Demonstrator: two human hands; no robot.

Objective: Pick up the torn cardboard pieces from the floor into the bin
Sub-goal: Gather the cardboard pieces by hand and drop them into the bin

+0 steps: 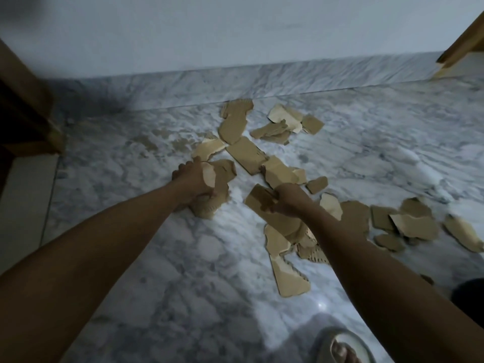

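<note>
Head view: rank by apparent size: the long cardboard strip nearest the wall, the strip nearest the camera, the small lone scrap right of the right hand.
1-2. Strip nearest the camera and strip nearest the wall: look alike; nearness inflates the first, so unranked.
3. Small lone scrap.

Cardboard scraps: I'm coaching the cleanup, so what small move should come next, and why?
Probably lift both handfuls clear. The left hand and right hand each already clutch cardboard pieces, many more lie on the floor, and no bin is in view.
</note>
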